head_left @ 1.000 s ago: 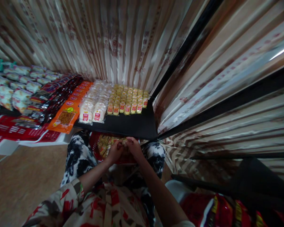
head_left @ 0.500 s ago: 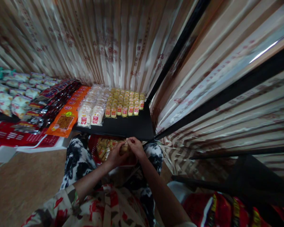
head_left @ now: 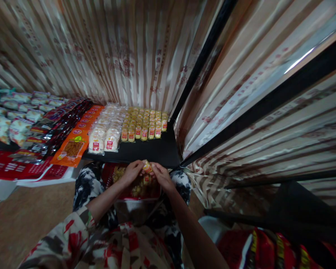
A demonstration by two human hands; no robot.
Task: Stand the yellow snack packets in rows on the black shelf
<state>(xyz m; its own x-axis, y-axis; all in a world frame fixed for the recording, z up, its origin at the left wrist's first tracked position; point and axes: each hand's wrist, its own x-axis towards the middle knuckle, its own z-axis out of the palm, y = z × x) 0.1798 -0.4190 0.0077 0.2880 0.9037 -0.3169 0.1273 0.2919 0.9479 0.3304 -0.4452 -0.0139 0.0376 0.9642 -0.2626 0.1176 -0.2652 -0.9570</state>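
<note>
One small yellow packet in clear, shiny wrapping with a reddish label [head_left: 147,167] is held between the two hands, above the near edge of the black, flat worktop's [head_left: 164,150] front side. The left hand [head_left: 132,172] pinches it from the left and the right hand [head_left: 161,176] from the right, the fingers of both closed on it. Its long axis slants, the far end leaning to the person's left and the near end to the right. Below the hands, between the knees, sits one red plastic basket [head_left: 107,175] of similar loose yellow packets [head_left: 141,189], too overlapped to count. On the worktop stand seven columns of small yellow packets with red labels [head_left: 144,133], the rightmost starting a little farther back; beside them are two columns of white packets in clear film [head_left: 104,130], then one uppermost flat orange bag [head_left: 74,144]. Bare black surface runs along the front of the yellow columns and to their right, as far as the corner by the slanting black post [head_left: 198,71]; behind, the striped beige curtain [head_left: 128,48] hangs close.
</note>
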